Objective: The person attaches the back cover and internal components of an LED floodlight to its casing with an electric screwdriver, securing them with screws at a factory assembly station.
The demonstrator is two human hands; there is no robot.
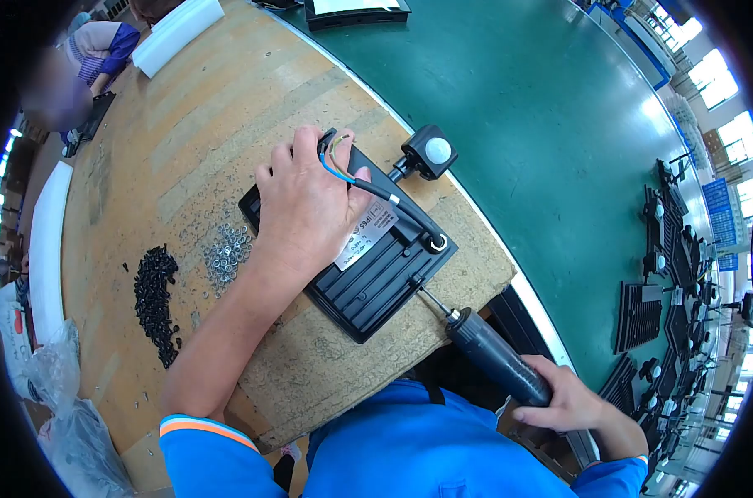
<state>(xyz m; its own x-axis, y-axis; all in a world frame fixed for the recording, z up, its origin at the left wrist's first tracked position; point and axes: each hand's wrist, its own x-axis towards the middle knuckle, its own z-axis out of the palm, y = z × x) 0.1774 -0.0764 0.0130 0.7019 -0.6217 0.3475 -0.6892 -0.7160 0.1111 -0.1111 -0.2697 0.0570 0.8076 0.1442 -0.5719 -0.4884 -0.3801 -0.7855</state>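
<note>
A black floodlight [368, 303] with a ribbed back lies face down on the worn board at the table's corner. My left hand [310, 199] grips it across the back, fingers curled over the far edge. A motion sensor [430, 153] with a white lens sticks out from its right side. Its black cable [410, 217] crosses the back, and blue and yellow-green wires end by my left thumb. My right hand [569, 400] is wrapped around a black electric screwdriver [494, 355]. The screwdriver's bit points at a small fitting [418, 280] on the near right edge.
Left of the floodlight lie piles of black screws [154, 299] and silver washers [227, 253]. A green conveyor [509, 108] runs along the right, bearing several floodlights [640, 317]. White foam [48, 249] and plastic bags [78, 415] are at left. Another person [98, 54] works at the far left.
</note>
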